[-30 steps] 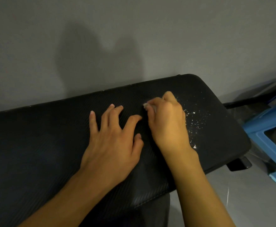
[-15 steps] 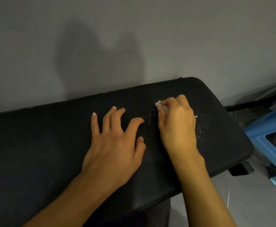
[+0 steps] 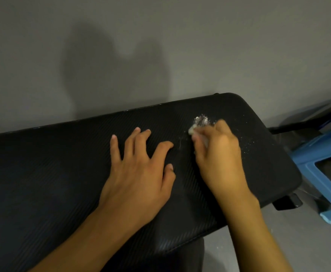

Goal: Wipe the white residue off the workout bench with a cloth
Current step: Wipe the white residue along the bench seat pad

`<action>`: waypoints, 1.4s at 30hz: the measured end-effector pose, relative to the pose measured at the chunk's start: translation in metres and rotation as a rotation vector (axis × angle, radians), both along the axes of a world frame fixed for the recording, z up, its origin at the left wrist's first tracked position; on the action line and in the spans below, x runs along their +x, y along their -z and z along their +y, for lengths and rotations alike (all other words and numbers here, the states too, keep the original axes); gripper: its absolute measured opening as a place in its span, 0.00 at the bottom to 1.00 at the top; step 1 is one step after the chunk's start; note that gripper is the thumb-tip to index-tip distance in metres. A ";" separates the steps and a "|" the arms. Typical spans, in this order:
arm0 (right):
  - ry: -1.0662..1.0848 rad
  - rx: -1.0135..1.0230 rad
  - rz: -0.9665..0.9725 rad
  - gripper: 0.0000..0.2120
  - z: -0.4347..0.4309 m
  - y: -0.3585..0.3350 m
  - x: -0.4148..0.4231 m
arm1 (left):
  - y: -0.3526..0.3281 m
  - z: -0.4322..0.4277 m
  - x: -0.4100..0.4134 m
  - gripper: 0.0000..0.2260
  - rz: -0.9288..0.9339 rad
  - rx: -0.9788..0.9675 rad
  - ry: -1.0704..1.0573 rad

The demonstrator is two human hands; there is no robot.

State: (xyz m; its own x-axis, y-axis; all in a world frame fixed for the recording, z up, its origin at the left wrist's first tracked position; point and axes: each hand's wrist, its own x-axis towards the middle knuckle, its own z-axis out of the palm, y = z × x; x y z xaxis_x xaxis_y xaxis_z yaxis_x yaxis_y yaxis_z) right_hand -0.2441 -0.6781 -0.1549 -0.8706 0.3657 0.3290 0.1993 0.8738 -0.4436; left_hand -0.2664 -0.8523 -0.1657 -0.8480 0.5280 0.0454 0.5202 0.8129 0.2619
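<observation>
Head view: nearest us, two bare forearms reach over the black ribbed pad of the workout bench (image 3: 52, 183). We see the left hand (image 3: 139, 173) lying flat on the pad, fingers spread and slightly bent, holding nothing. Just to its right, the right hand (image 3: 219, 158) is curled round a small pale cloth (image 3: 192, 131), whose wad pokes out past the fingertips onto the pad. Touching the cloth's far side we find a clump of white residue (image 3: 201, 120), with loose specks scattered rightward. Off the bench's right end stands a blue stool (image 3: 317, 160); behind everything a grey wall (image 3: 160, 46) carries a shadow.
</observation>
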 end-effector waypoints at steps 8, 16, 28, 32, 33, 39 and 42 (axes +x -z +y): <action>0.116 0.026 -0.009 0.11 0.022 -0.002 -0.027 | 0.001 0.000 0.000 0.23 -0.005 -0.016 0.002; -0.130 0.000 0.020 0.10 -0.002 0.000 0.025 | 0.000 -0.001 0.000 0.23 -0.005 -0.018 0.003; -0.182 0.021 -0.027 0.10 -0.012 -0.002 0.025 | 0.000 -0.001 -0.001 0.23 -0.004 -0.028 0.007; -0.065 0.079 -0.022 0.11 0.013 -0.001 0.006 | 0.000 0.000 -0.001 0.23 -0.006 -0.023 0.004; 0.012 0.089 -0.017 0.12 0.021 -0.001 -0.011 | 0.000 0.000 0.000 0.23 -0.006 -0.021 0.006; -0.076 0.054 -0.030 0.12 0.007 0.002 -0.021 | 0.000 0.000 -0.001 0.23 -0.006 -0.035 0.006; -0.199 0.003 -0.034 0.09 -0.005 -0.003 0.026 | 0.001 0.000 -0.001 0.23 -0.002 -0.036 0.004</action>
